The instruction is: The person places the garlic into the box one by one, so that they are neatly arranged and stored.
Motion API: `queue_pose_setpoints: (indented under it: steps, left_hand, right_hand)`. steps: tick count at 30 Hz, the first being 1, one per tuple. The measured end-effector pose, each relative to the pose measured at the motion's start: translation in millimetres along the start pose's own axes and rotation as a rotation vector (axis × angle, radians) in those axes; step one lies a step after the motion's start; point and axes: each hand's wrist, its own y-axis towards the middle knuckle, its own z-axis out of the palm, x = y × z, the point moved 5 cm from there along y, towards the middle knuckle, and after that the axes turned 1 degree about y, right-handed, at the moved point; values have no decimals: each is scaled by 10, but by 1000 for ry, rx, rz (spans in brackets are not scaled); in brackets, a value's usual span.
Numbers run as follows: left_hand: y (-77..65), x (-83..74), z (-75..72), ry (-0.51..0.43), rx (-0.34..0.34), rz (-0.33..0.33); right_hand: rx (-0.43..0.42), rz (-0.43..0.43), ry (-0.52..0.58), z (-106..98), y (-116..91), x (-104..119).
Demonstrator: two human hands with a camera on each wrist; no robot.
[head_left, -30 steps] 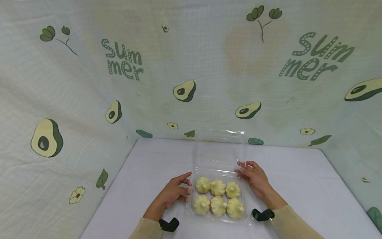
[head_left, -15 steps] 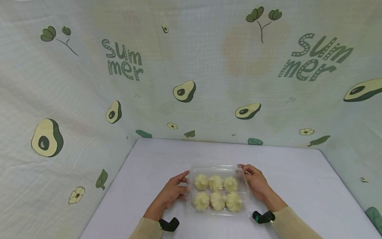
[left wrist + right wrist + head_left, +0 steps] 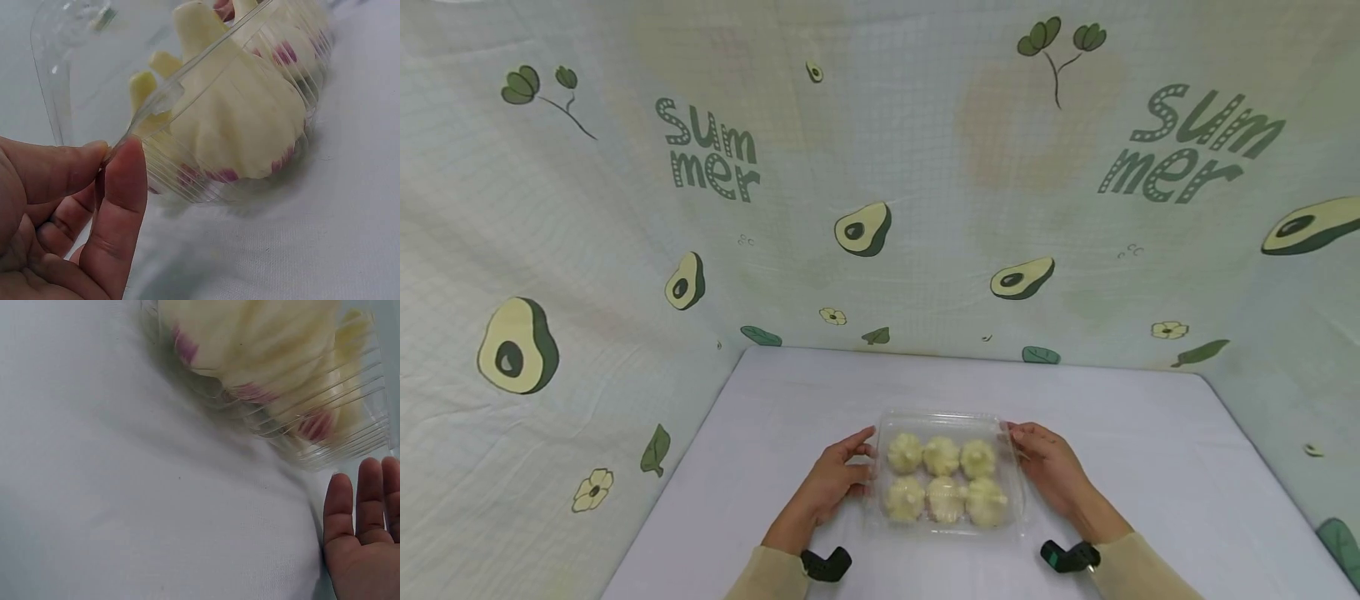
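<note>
A clear plastic clamshell box (image 3: 1022,492) lies on the table with its lid folded down over it. Inside it are two rows of pale yellow garlic bulbs (image 3: 942,456), with purple patches near their bases in both wrist views. At the box's left side, my left hand (image 3: 837,479) pinches the plastic rim (image 3: 153,103) between thumb and forefinger. My right hand (image 3: 1051,468) is at the far right corner of the box. Its fingers (image 3: 370,494) look straight in the right wrist view, their tips close to the ribbed plastic wall, and the thumb is out of that view.
A white cloth covers the table (image 3: 805,383). Behind it and at both sides hangs a pale curtain (image 3: 925,167) printed with avocados and leaves. Each wrist carries a small black camera (image 3: 826,565).
The raised lid has swung toward me and down over the garlic bulbs. My right hand has slid slightly outward from the lid's corner and its fingers have let go. My left hand has hardly moved.
</note>
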Motion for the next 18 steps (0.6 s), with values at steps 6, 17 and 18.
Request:
queue_pose_setpoints:
  steps: [6, 17, 18]
  left_hand:
    - [5, -15, 2, 1, -13, 4]
    - [27, 20, -22, 15, -65, 10]
    - [29, 24, -25, 14, -67, 12]
  right_hand:
    - [-138, 87, -105, -8, -75, -12]
    - [-155, 207, -197, 26, -257, -44]
    - [-145, 217, -199, 35, -288, -46]
